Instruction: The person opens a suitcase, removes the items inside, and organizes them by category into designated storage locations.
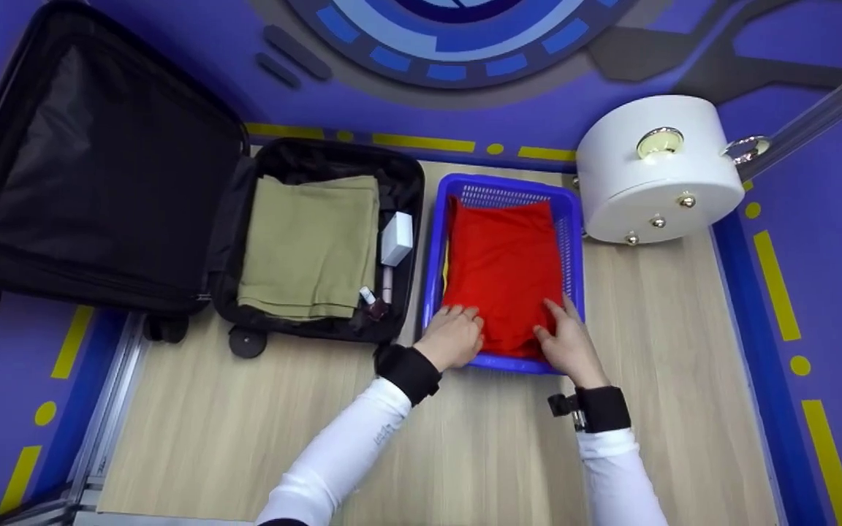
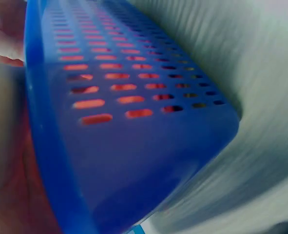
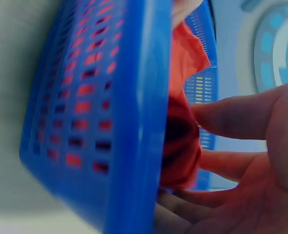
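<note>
- My left hand (image 1: 452,337) touches the near left corner of the red folded cloth (image 1: 505,270); I cannot tell if its fingers grasp it.
- My right hand (image 1: 569,343) pinches the cloth's near right edge between thumb and fingers.
- This cloth lies inside the blue perforated plastic basket (image 1: 512,364).
- Left of the basket, the open black suitcase (image 1: 136,175) holds one olive folded cloth (image 1: 308,248).

The blue basket (image 1: 512,363) lies open from above, its walls blocking sideways reach, with the left hand (image 1: 454,337) and right hand (image 1: 569,345) occupying its near corners. Only a narrow gap parts it from the suitcase (image 1: 107,168) on the left, and a white drum-shaped case (image 1: 658,168) crowds the far right; the table (image 1: 501,446) offers passage near and right.
</note>
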`<state>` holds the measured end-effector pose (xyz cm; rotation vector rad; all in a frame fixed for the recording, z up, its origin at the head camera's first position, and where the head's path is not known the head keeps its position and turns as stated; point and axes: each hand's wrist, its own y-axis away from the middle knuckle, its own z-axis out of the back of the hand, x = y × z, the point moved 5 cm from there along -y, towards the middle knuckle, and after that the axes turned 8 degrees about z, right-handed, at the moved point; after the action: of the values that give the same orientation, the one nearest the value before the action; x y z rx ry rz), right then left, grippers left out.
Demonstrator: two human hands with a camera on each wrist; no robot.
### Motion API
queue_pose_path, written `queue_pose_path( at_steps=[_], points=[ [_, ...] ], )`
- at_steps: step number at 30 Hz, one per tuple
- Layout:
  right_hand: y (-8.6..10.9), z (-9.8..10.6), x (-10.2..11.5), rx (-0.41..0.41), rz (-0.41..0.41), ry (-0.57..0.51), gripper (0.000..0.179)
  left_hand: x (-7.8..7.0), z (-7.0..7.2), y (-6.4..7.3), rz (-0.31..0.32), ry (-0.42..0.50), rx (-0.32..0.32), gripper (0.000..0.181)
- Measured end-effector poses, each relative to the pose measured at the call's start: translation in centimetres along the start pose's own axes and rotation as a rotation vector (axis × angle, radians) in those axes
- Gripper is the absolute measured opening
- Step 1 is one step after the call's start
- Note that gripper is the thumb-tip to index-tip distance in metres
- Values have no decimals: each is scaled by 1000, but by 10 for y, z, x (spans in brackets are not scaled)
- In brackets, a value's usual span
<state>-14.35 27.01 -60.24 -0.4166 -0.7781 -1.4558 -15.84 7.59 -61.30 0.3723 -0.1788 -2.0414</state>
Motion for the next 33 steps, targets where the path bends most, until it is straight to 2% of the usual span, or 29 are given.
queue_pose_path(
  at_steps=[4,7,10,13,16,18,20,22,24,29,33],
  points=[
    [7,-5,1,37,37,104,57,-5,-9,2,36,76,75,45],
    [7,-11,0,80,37,120,58,-7,-15,3,75,125,137,52],
    [5,-15,1,119,1,119,58,-8,-19,2,93,147,165,55],
    [5,-18,2,132,-39,126,60,-6,-18,2,90,147,181,57],
    [9,-16,4,114,-57,144,63,-5,-13,5,47,156,172,54],
    [13,-13,8,90,-60,166,64,-3,-6,9,-8,182,123,48],
    [16,-9,14,58,-43,191,63,3,4,14,-65,221,45,43],
    [18,-5,21,13,-17,214,61,13,14,20,-104,275,-48,40],
    [18,-2,29,-39,21,210,60,29,25,27,-112,336,-149,38],
    [11,-3,52,-157,153,100,57,82,46,44,-39,565,-372,37],
    [0,-13,77,-213,262,-18,55,131,54,59,87,767,-465,41]
  ],
)
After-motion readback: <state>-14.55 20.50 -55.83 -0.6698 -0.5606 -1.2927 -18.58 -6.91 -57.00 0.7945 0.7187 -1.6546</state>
